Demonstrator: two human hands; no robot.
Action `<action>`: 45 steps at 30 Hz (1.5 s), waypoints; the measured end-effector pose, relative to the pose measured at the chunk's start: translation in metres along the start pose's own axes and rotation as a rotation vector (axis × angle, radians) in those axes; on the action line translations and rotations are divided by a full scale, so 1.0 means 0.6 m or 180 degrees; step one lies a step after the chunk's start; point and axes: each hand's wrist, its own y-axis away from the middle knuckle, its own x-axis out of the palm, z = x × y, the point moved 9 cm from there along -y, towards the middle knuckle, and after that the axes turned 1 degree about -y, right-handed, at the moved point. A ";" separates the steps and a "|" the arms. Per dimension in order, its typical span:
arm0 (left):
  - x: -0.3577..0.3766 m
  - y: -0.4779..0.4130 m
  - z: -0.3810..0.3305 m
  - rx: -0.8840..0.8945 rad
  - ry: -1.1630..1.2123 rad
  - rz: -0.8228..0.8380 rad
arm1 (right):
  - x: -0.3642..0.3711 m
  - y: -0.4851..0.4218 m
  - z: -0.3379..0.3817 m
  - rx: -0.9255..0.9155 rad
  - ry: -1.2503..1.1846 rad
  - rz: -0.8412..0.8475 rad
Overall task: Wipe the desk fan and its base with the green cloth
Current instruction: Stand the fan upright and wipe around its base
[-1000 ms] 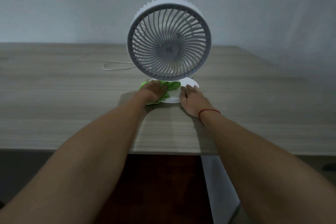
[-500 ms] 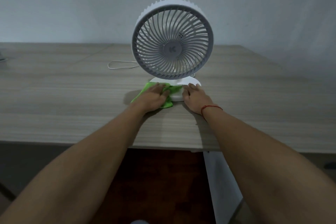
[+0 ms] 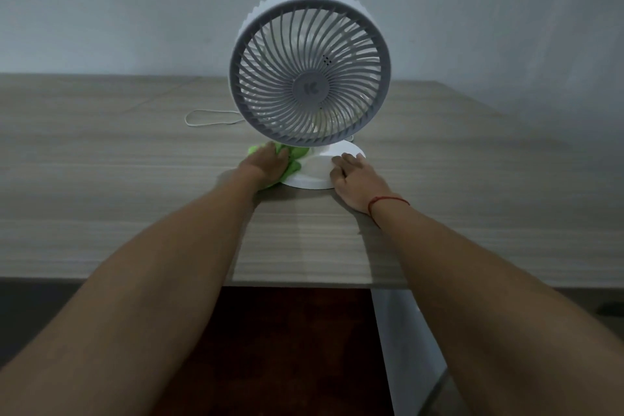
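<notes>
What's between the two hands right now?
Head view: the bare white fan base lies between the left hand, pressing the green cloth, and the right hand.

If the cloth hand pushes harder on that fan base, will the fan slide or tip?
Probably slide rather than tip: the base is broad, round and flat on the smooth desk. The large fan head sits high, so a push up there looks tippier. The right hand rests on the base, likely bracing it, while the left hand presses the green cloth.
</notes>
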 end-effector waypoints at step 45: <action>-0.045 0.145 0.020 -0.0752 0.0901 -0.0952 | -0.052 0.070 -0.040 0.1099 -0.1293 -0.1128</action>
